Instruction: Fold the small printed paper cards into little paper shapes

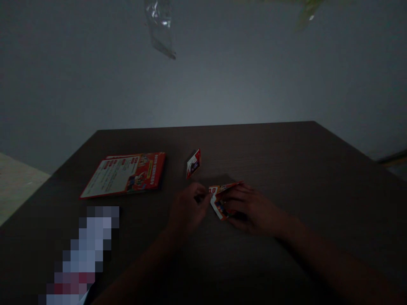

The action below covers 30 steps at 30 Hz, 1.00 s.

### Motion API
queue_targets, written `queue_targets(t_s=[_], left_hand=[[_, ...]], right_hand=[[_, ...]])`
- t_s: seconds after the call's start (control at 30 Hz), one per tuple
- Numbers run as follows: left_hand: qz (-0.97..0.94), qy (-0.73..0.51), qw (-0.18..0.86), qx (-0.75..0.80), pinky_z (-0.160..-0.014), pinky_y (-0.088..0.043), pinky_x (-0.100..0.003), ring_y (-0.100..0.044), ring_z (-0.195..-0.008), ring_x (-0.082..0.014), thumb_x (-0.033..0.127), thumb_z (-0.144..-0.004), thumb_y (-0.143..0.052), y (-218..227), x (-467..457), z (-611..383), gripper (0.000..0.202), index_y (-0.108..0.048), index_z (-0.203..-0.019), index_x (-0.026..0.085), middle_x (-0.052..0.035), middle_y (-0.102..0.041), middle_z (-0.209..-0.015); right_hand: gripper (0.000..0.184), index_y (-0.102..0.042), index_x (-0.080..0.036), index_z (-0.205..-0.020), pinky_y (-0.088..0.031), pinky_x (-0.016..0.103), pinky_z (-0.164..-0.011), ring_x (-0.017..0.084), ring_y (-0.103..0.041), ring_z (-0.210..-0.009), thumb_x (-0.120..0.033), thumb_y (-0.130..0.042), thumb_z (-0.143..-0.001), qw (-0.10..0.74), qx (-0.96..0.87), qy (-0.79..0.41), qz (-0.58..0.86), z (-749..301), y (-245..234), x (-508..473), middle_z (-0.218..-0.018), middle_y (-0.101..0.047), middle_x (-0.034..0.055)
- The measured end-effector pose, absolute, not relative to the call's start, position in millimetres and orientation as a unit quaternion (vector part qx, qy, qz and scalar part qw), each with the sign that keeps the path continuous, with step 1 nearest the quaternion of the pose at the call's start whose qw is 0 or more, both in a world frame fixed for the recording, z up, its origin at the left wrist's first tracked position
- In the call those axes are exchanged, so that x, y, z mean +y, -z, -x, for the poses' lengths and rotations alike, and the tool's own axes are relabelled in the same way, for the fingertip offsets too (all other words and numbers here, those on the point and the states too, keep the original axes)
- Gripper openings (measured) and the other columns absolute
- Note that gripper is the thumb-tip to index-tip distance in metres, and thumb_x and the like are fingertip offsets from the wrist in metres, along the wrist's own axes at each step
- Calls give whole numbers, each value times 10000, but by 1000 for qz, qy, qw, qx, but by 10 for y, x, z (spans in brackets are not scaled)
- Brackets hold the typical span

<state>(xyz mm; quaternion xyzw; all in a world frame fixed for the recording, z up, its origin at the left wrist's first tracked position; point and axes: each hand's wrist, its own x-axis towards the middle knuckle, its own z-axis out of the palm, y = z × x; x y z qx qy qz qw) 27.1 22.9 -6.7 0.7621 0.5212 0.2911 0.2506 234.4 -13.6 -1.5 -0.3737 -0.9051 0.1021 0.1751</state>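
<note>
A small folded piece of printed red, white and blue paper (pixel 219 199) lies on the dark wooden table (pixel 286 161) between my hands. My left hand (pixel 187 207) pinches its left corner with curled fingers. My right hand (pixel 251 207) lies over its right part, fingers pressing it down onto the table. A second small folded paper piece (pixel 193 163) stands upright just behind them, untouched.
A stack of red and white printed sheets (pixel 125 174) lies at the left of the table. A blurred-out patch (pixel 82 254) covers something at the near left. Clear plastic (pixel 160 27) hangs against the grey wall. The room is dim.
</note>
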Motion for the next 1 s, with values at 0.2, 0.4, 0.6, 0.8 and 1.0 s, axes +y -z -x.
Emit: queue_targets(t_s=[0.2, 0.4, 0.6, 0.8, 1.0], left_hand=[[-834, -167, 201, 486, -550, -366, -223, -581, -580, -116, 395, -873, -441, 8, 170, -252, 352, -675, -718, 185, -8, -659, -642], [-879, -53, 145, 450, -581, -399, -265, -632, -643, -174, 265, -847, -410, -51, 94, -240, 330, -609, -1110, 269, -22, -700, -758], [-879, 21, 90, 468, -578, -447, -308, -653, -668, -226, 264, -825, -393, -61, 69, -261, 378, -565, -1162, 250, -63, -700, -783], [-877, 19, 92, 472, -610, -482, -337, -661, -705, -236, 273, -831, -390, -41, 85, -272, 380, -550, -1174, 250, -67, -701, -827], [-874, 20, 91, 476, -616, -490, -345, -659, -710, -240, 278, -832, -387, -56, 85, -281, 372, -564, -1156, 235, -76, -696, -822]], right_hand=[[263, -613, -208, -1021, -364, 403, -956, 223, -533, -1047, -277, -602, -768, 171, -899, -116, 385, -2339, -27, -130, -1097, -612, 75], [199, -612, -199, -955, -366, 406, -946, 228, -522, -1027, -260, -591, -767, 167, -895, -113, 397, -2353, -17, -138, -1036, -611, 75], [181, -615, -198, -942, -364, 382, -950, 224, -507, -1052, -235, -582, -768, 156, -895, -114, 401, -2343, -22, -143, -1070, -604, 67], [205, -612, -192, -964, -386, 383, -921, 227, -512, -1011, -288, -571, -787, 153, -889, -86, 422, -2324, -3, -151, -1025, -606, 73], [298, -611, -192, -991, -402, 407, -882, 248, -505, -995, -423, -555, -810, 142, -885, -65, 438, -2273, -1, -167, -1029, -598, 84]])
